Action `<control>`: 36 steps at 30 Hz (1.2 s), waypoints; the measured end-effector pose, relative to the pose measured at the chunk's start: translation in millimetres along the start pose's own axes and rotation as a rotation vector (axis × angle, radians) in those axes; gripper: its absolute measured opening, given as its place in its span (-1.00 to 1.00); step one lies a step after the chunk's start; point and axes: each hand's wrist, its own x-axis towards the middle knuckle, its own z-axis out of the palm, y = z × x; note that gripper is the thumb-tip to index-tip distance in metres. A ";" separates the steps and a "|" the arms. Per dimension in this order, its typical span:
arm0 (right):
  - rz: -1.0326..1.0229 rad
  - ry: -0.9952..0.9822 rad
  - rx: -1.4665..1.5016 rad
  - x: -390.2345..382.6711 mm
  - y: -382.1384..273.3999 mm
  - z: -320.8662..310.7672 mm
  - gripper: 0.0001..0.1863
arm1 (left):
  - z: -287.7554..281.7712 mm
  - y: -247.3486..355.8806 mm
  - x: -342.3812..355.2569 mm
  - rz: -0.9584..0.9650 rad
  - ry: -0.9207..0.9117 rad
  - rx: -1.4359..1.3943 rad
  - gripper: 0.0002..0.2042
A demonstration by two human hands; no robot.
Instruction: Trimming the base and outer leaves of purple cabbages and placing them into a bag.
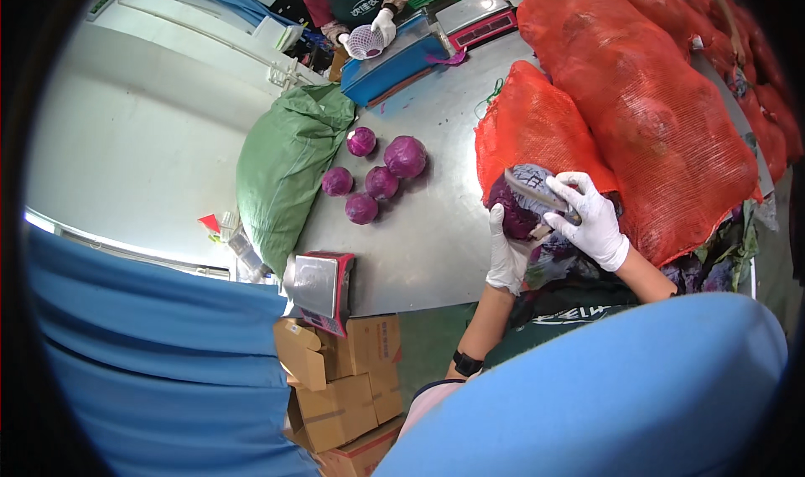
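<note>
A purple cabbage [511,213] rests in my gloved left hand [507,255], which cups it from below and the near side. My gloved right hand [591,221] is closed around a knife [538,194], whose pale blade lies across the cabbage's upper side. Part of the cabbage under the blade looks greyish blue with dark marks. Both hands are over the near edge of the metal table, in front of a red mesh sack [537,129]. Loose dark purple leaves [562,263] lie just below my hands.
Several trimmed purple cabbages [381,183] sit mid-table, beside a green sack [289,171]. A scale [317,284] stands at the table's left corner, another scale [474,16] at the back. Large red sacks [646,116] fill the right. Across the table, a co-worker handles a netted cabbage [366,41] above a blue bin [394,62].
</note>
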 end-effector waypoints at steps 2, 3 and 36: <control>-0.075 0.058 0.007 -0.1 2.6 1.0 -0.41 | -3.1 -5.8 2.3 0.056 0.034 0.038 -0.39; -0.100 0.000 -0.047 -1.2 6.3 2.1 -0.43 | -9.2 -11.1 5.6 0.052 0.035 0.034 -0.39; -0.057 -0.155 0.294 8.8 12.8 -3.7 -0.89 | -27.7 -12.7 -1.3 0.063 0.086 0.178 -0.41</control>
